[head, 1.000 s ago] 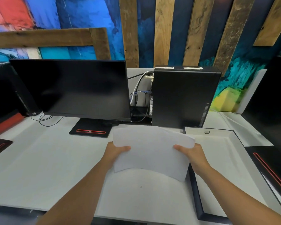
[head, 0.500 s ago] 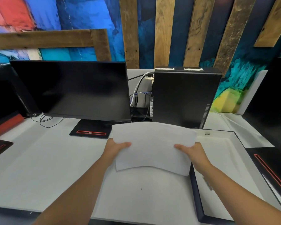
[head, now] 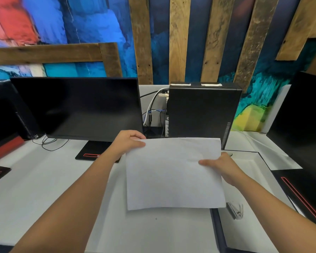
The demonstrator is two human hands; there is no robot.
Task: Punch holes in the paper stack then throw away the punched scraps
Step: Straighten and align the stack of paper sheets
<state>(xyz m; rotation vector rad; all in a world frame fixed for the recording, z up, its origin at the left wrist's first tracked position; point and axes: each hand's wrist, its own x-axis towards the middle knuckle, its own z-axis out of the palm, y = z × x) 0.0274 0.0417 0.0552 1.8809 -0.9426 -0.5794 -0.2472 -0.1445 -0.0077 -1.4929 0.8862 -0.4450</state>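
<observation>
A white paper stack (head: 171,174) hangs in the air above the white desk, held flat and facing me. My left hand (head: 126,143) grips its top left corner. My right hand (head: 221,167) pinches its right edge, thumb on the front. A small metal hole punch (head: 234,210) lies in the shallow dark-rimmed tray (head: 214,227) just below the stack's lower right corner, near my right forearm. No scraps are visible.
A dark monitor (head: 77,108) stands at the back left, a black computer tower (head: 202,114) behind the paper. Cables (head: 49,143) trail on the white desk (head: 35,189). Black cases with red trim sit at the far left and at the right edge (head: 303,190).
The paper has been lifted and flattened from a bowed shape. My left hand has slid up from the left edge to the top left corner. The hole punch has come into view below it.
</observation>
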